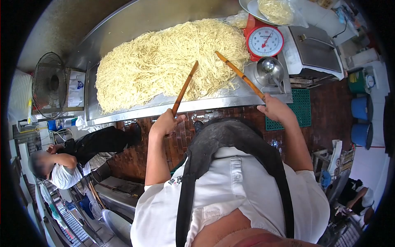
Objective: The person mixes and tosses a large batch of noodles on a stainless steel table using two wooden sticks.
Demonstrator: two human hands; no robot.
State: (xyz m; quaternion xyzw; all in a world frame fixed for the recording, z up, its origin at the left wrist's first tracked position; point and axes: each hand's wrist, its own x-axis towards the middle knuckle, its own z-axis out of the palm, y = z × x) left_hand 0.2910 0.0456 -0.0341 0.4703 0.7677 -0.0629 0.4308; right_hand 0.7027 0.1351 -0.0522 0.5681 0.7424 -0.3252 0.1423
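Note:
A broad heap of pale yellow noodles (152,70) covers most of a stainless steel worktop (197,103). My left hand (166,122) is closed around the lower end of a bamboo stick (185,88), whose tip slants up to the noodles. Another bamboo stick (240,75) is gripped at its near end by my right hand (277,109); its far tip rests at or just over the noodles, leaning left. The two sticks stand apart, their tips pointing inward. Whether either tip presses into the heap I cannot tell.
Right of the heap stand a red dial scale (266,41) and a metal bowl (269,79) with a ladle. A fan (49,80) is at the left. One person (68,164) stands at left, others at lower right. A green mat (300,108) lies on the floor.

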